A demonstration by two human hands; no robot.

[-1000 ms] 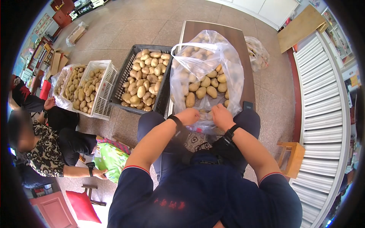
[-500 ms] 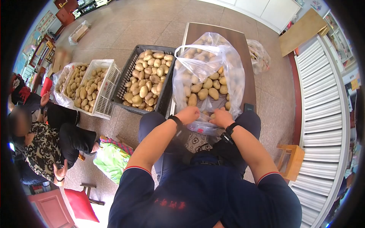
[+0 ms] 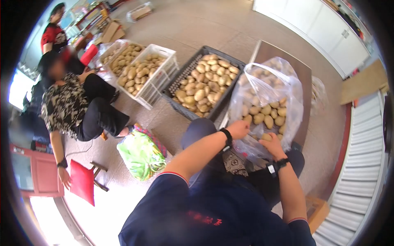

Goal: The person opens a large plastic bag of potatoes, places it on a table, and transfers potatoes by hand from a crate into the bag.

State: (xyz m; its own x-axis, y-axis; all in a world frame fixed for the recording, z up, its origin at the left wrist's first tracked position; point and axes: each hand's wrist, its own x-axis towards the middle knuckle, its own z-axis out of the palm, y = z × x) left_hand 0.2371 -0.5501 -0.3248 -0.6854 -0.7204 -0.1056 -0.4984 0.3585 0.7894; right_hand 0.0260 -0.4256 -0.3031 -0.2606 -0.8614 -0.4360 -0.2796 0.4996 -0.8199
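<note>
A clear plastic bag [image 3: 292, 92] full of potatoes [image 3: 269, 121] lies on its side on a low brown table [image 3: 303, 76], its mouth facing me. My left hand [image 3: 239, 129] is closed on the bag's near left edge. Just inside the mouth, my right hand [image 3: 272, 146] has its fingers around a single potato [image 3: 266, 137]. Loose plastic hangs between my two hands, over my lap. Both wrists wear dark bands.
Left of the table stands a black crate [image 3: 166, 91] of potatoes, then a white crate [image 3: 158, 98] with more. A seated person [image 3: 61, 98] reaches toward a red cushion [image 3: 82, 182]. Another person [image 3: 55, 35] stands behind. A green bag [image 3: 139, 156] lies on the floor.
My view has swung left, so the scene sits farther right. My right hand now has a potato in it. The seated person's arm has lowered to the red cushion.
</note>
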